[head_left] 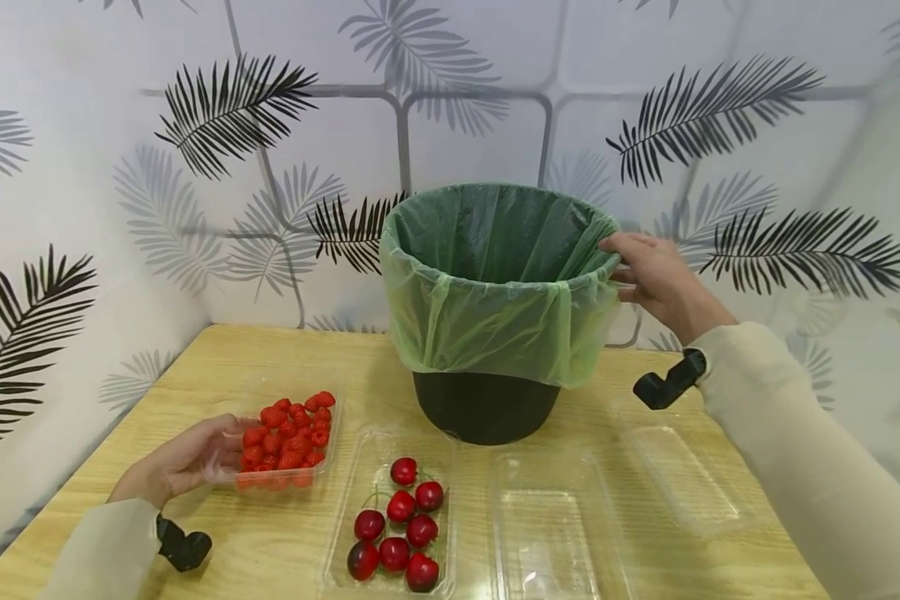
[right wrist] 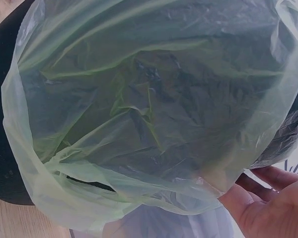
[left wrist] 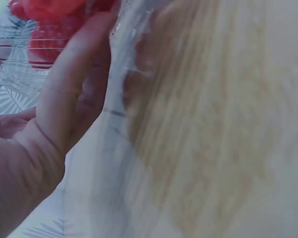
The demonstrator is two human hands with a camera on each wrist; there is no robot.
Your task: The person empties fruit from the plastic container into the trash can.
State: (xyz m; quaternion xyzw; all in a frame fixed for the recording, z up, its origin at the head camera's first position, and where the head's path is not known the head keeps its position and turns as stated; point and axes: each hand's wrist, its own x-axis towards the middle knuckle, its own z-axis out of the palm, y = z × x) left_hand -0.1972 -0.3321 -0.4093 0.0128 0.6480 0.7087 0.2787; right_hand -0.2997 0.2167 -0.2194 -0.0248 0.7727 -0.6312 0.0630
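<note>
At the left, my left hand (head_left: pixel 183 457) holds a clear plastic box (head_left: pixel 221 472) of red raspberries (head_left: pixel 288 440) by its side. In the left wrist view the thumb and fingers (left wrist: pixel 64 89) lie against the box wall beside some raspberries (left wrist: pixel 52 42). A black bin (head_left: pixel 487 408) stands near the middle, lined with a green bin bag (head_left: pixel 495 321) folded over its rim. My right hand (head_left: pixel 656 279) grips the rim at the right, thumb on top and fingers outside. The right wrist view shows this hand (right wrist: pixel 270 203) at the bag's lower edge (right wrist: pixel 208 191).
Several dark red cherries (head_left: pixel 394 552) with stems lie in a clear tray (head_left: pixel 337 533) in front of the bin. To its right are a clear tray (head_left: pixel 547 542) and another clear plastic piece (head_left: pixel 686 475). A patterned wall (head_left: pixel 480 67) rises behind the wooden table (head_left: pixel 225 358).
</note>
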